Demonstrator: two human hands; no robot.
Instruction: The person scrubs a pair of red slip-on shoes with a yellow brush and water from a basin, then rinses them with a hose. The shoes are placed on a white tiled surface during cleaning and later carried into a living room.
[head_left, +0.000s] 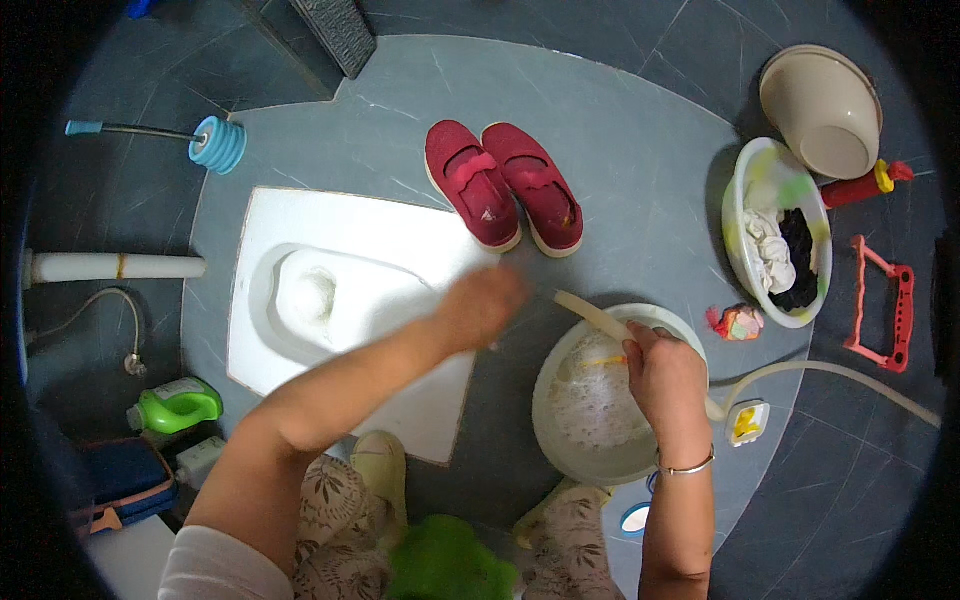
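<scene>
My right hand is closed around a pale flexible hose, over the right side of a round, light-coloured basin. Foamy water fills the basin. The hose's free end points up and left, past the basin's far rim. To the left, my left hand is in the air between the basin and the white squat toilet. Motion smears its fingers, and I cannot make out anything in it. Beyond both hands, a pair of red strap shoes stands on the grey floor.
At the right, a tub holds black and white cloth, beside a beige bucket. The hose trails to the right wall, past a soap dish. A blue plunger and green bottle are leftward. A green stool is below me.
</scene>
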